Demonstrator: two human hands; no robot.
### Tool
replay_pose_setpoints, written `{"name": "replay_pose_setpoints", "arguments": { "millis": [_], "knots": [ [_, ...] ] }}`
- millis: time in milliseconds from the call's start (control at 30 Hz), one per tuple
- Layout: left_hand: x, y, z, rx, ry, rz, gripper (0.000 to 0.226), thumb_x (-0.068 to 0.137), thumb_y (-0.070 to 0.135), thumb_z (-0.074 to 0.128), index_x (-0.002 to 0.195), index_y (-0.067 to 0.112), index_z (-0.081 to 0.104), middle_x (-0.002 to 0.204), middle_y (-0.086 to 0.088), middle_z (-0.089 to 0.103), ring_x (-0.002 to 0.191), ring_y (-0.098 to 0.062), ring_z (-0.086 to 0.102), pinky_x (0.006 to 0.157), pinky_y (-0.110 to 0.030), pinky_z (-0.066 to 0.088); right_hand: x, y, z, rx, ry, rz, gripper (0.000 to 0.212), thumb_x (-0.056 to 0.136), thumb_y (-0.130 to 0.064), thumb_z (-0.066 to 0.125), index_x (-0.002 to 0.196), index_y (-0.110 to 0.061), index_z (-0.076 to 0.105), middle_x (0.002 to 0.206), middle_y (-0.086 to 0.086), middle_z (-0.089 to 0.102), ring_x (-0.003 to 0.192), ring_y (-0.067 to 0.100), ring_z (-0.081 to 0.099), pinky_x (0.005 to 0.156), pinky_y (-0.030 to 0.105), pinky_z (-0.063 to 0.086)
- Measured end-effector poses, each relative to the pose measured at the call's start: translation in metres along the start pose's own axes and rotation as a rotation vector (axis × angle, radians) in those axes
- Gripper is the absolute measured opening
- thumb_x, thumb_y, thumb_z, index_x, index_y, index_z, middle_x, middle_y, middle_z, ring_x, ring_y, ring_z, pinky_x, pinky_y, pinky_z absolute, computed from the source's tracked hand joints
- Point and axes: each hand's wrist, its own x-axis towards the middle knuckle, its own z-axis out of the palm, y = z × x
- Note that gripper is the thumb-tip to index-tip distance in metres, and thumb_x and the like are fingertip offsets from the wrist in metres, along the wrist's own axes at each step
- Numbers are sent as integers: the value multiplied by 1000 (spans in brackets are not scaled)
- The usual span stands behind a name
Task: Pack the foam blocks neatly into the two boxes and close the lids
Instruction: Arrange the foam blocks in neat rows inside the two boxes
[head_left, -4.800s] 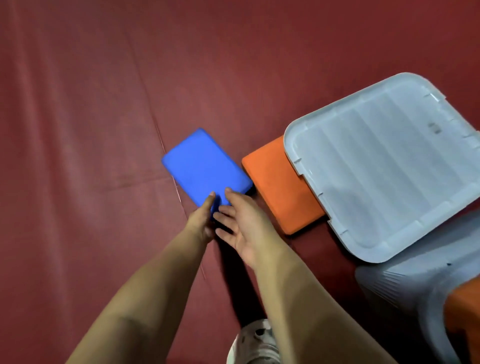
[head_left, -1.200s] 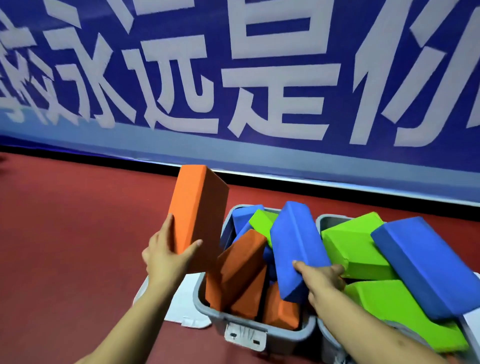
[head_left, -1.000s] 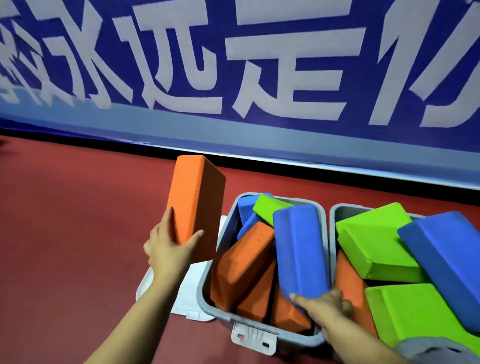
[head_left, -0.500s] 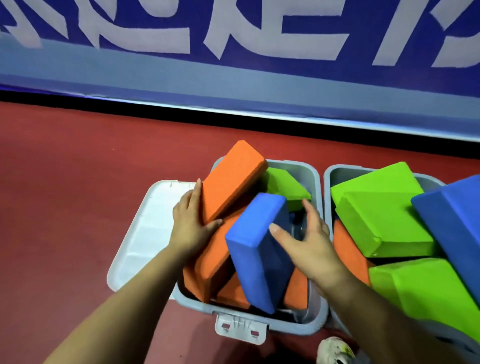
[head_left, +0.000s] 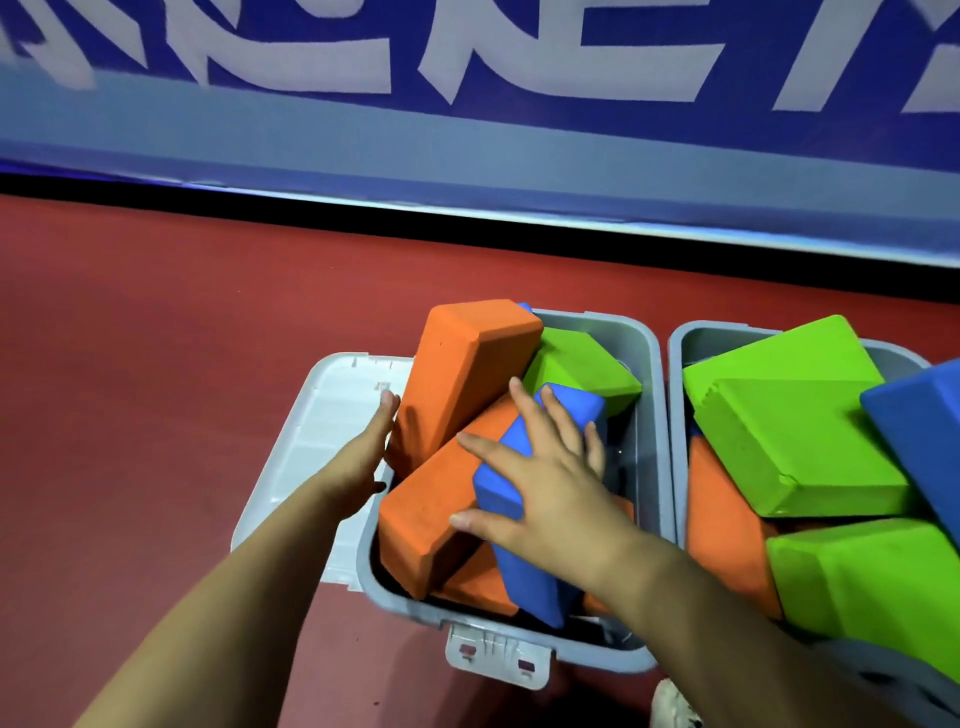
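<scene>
Head view: right hand (head_left: 545, 499) spread flat on blue block (head_left: 519, 519) in left box (head_left: 649, 467). Left hand (head_left: 363, 452), fingers straight, against orange block (head_left: 462, 364) at box's left edge.

Both hands flat, fingers straight: left (head_left: 370, 453) edge-on, right (head_left: 545, 486) palm-down, splayed.

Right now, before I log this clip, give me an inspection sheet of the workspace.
Surface: red floor.
Job's things: left grey box holds crossed orange blocks, a green block and a blue block, sticking above the rim; right grey box piled with green blocks, lid on floor.
Clutter: nothing seen.
Grippers: left hand flat against an orange block; right hand spread on the blue block.
Cables: nothing seen.
Surroundings: blue banner with white characters.
</scene>
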Motion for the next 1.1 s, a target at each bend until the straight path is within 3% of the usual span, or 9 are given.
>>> {"name": "replay_pose_setpoints", "arguments": {
  "millis": [67, 200, 433, 567, 667, 800, 900, 1000, 1100],
  "knots": [
    [-4, -4, 0, -63, 76, -3, 83, 77, 83, 22, 149, 43, 18, 159, 7, 17, 145, -23, 19, 112, -59, 23, -1, 1, 4, -67, -65, 20, 64, 71, -75, 43, 130, -49, 42, 157, -7, -20, 143, 19, -24, 112, 55, -8],
    [-16, -24, 0, -43, 165, -67, 73, 86, 76, 17, 150, 39, 20, 158, 4, 21, 144, -26, 24, 110, -54, 25, -2, 5, 1, -74, -98, 121, 35, 88, -41, 58, 121, -41, 44, 158, -3, -14, 145, 22, -16, 112, 58, 1],
    [-54, -75, 16, -159, 423, -341, 61, 98, 57, 25, 149, 24, 26, 156, -7, 25, 140, -35, 27, 110, -58, 25, 7, 40, -29, 5, 226, 320, 36, 93, -18, 50, 126, -34, 50, 156, 10, 14, 142, 31, 13, 110, 52, 28],
    [-79, -113, 47, -723, 345, -542, 68, 90, 64, 37, 141, 19, 36, 141, -16, 39, 117, -43, 48, 91, -64, 41, 7, 57, -40, 25, 235, 399, 42, 93, -30, 55, 134, -36, 48, 157, 15, 7, 143, 35, 11, 115, 41, 20],
    [-90, -133, 70, -1013, 260, -430, 61, 86, 68, 40, 134, 31, 44, 128, -16, 50, 100, -37, 58, 85, -68, 44, 8, 57, -37, 54, 200, 429, 48, 95, -33, 52, 140, -38, 39, 158, 14, 3, 141, 38, 15, 114, 37, 20],
    [-97, -138, 77, -1061, 286, -371, 65, 84, 75, 32, 132, 35, 47, 132, -16, 46, 115, -33, 55, 97, -65, 36, 3, 61, -37, 62, 269, 430, 56, 96, -10, 40, 144, -38, 33, 158, 13, -1, 141, 38, 14, 113, 35, 20],
    [-104, -135, 78, -1023, 289, -395, 68, 86, 76, 26, 135, 33, 45, 133, -18, 50, 118, -32, 54, 107, -61, 27, -1, 68, -44, 78, 281, 464, 59, 92, -1, 36, 140, -35, 41, 157, 15, 6, 142, 39, 9, 113, 34, 15],
    [-109, -138, 82, -956, 338, -454, 70, 89, 73, 16, 140, 32, 41, 138, -18, 49, 119, -30, 53, 114, -56, 15, 1, 72, -50, 143, 316, 489, 44, 92, -12, 40, 130, -31, 54, 154, 21, 16, 142, 38, 15, 114, 33, 10],
    [-111, -143, 80, -873, 368, -537, 74, 89, 73, 9, 139, 30, 43, 133, -14, 54, 122, -32, 50, 114, -57, 15, -3, 69, -49, 151, 287, 503, 35, 89, -28, 49, 124, -31, 55, 152, 18, 18, 141, 37, 15, 111, 33, 17]
  ]
}}
